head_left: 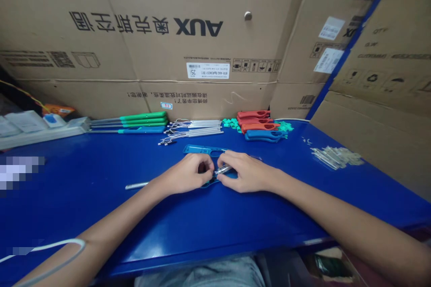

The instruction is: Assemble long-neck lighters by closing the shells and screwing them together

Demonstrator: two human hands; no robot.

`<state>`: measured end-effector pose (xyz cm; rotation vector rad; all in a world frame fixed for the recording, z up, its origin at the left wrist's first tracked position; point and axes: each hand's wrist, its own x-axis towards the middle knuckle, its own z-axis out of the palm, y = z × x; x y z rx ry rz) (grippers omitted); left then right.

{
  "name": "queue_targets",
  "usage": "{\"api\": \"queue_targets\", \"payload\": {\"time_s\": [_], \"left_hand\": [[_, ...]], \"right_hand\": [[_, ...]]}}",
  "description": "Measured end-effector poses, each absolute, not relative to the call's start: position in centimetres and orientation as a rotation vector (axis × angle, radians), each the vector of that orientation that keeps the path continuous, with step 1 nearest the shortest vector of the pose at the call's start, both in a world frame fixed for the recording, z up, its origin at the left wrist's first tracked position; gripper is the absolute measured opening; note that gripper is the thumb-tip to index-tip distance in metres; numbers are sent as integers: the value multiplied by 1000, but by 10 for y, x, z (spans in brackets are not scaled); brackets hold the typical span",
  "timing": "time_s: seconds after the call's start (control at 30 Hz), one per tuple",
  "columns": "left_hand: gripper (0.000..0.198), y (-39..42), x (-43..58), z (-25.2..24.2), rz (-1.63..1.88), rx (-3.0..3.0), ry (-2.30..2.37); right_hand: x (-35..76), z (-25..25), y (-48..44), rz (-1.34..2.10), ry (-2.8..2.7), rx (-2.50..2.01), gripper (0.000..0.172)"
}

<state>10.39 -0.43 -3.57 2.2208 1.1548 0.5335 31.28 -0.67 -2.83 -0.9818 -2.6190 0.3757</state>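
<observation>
My left hand (193,171) is closed, thumb and fingertips pinched at a blue handle shell (212,184) on the table. What it pinches is hidden behind the fingers. Close beside it, my right hand (243,171) grips a small silvery, partly clear tube-like part (224,169) over the same shell, most of which the hands cover. Just behind them lies another blue handle half (202,149), its hollow side up. A thin metal tube (136,185) sticks out to the left from beneath my left forearm.
Along the back are long-necked tools with green handles (144,119), metal tubes with wires (205,128), small turquoise pieces (231,123), and red and blue handle shells (256,121). Clear plastic parts (336,157) are piled right. A power strip (43,130) stands left. Cardboard (151,54) walls the back.
</observation>
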Motion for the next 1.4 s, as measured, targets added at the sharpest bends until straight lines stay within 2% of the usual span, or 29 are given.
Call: {"api": "queue_targets", "payload": {"time_s": [1.17, 1.4], "left_hand": [[19, -5, 100, -43, 774, 2212, 1001], [21, -6, 100, -42, 760, 2180, 997]], "right_hand": [[314, -31, -5, 347, -2562, -977, 10], [313, -34, -3, 295, -2542, -1010, 23]]}}
